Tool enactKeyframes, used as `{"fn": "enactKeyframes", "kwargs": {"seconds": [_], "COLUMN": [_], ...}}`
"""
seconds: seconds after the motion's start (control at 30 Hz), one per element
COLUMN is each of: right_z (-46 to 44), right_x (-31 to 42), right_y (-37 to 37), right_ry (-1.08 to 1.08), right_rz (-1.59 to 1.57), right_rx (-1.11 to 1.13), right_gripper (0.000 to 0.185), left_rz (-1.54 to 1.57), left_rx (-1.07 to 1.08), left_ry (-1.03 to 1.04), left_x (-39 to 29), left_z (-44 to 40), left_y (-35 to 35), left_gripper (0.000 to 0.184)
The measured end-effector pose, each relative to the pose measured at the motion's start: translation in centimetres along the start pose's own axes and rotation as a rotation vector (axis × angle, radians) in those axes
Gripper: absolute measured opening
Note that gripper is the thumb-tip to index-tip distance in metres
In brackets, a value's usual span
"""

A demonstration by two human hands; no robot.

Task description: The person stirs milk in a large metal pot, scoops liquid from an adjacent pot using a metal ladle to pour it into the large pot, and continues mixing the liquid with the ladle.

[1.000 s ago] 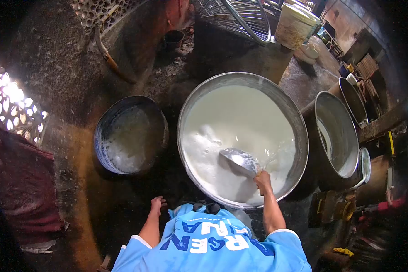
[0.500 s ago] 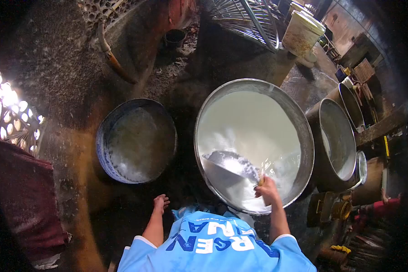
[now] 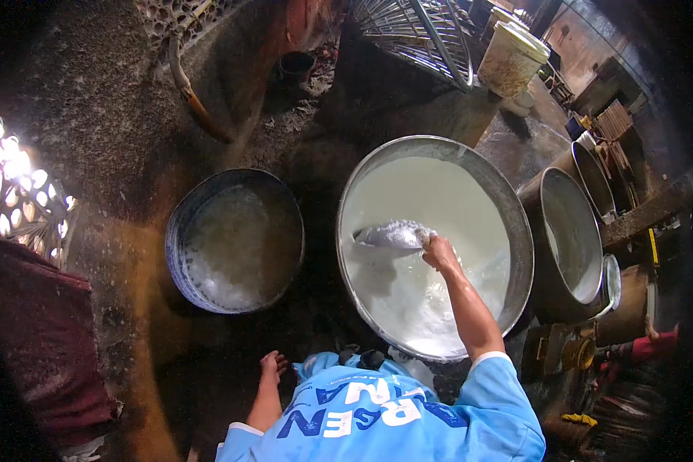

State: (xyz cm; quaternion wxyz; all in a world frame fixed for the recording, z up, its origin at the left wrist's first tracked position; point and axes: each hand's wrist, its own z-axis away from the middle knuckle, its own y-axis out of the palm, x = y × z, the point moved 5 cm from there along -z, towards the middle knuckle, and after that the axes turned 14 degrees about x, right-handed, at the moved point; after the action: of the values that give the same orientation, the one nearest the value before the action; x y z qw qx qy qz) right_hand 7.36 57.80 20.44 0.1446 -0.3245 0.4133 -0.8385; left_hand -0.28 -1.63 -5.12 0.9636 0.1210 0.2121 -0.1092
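Note:
My right hand point(image 3: 441, 254) is wrapped round the short handle of a broad metal scoop point(image 3: 391, 234), wet with white liquid. The scoop points left, inside the rim of a big round metal vat point(image 3: 520, 208). Pale, milky liquid point(image 3: 431, 185) fills much of the vat, with froth and ripples near its front side. Whether the scoop's underside touches the liquid, I cannot tell. Low in front of my body, my left hand point(image 3: 273, 363) holds nothing, its fingers loosely apart. To its upper left stands a smaller round tub point(image 3: 173, 254) with dull, cloudy liquid in it.
More metal vats point(image 3: 543, 223) stand close on the right, with a yellowish container point(image 3: 577, 354) near them. Behind are a stained white bucket point(image 3: 512, 58) and a wire fan-like frame point(image 3: 412, 38). Dark red cloth point(image 3: 38, 339) hangs at the left. Another person's red sleeve point(image 3: 658, 345) shows at right.
My right hand has moved the scoop away from my body, towards the vat's middle, and the blade has turned. My left hand has barely shifted.

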Motion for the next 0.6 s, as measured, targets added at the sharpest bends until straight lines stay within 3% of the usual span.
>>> {"fn": "enactKeyframes", "kwargs": {"seconds": [0.13, 0.2, 0.23, 0.37, 0.5, 0.6], "right_z": [2.3, 2.9, 3.9, 6.0, 9.7, 13.0], "right_x": [-3.1, -6.6, -7.1, -14.3, -18.8, -22.5], "right_y": [2.3, 3.8, 3.9, 6.3, 6.9, 6.3], "right_ry": [-0.059, 0.14, 0.068, 0.232, 0.153, 0.378], "right_rz": [0.122, 0.039, 0.138, 0.005, 0.003, -0.113], "right_rx": [0.006, 0.142, 0.097, 0.139, 0.108, 0.183], "right_gripper": [0.02, 0.027, 0.026, 0.025, 0.019, 0.029], "left_rz": [-0.031, -0.078, -0.112, -0.168, -0.238, -0.283], "left_rx": [-0.044, -0.04, -0.031, -0.012, 0.019, 0.04], "left_ry": [-0.036, -0.037, -0.034, 0.035, 0.103, 0.129], "left_x": [1.2, 1.4, 1.2, -0.9, -3.0, -3.6], "left_z": [0.9, 0.7, 0.3, 0.3, 0.8, 1.3], "left_y": [-0.4, -0.1, 0.3, 3.5, 7.7, 10.5], "left_gripper": [0.031, 0.03, 0.029, 0.027, 0.029, 0.031]}}
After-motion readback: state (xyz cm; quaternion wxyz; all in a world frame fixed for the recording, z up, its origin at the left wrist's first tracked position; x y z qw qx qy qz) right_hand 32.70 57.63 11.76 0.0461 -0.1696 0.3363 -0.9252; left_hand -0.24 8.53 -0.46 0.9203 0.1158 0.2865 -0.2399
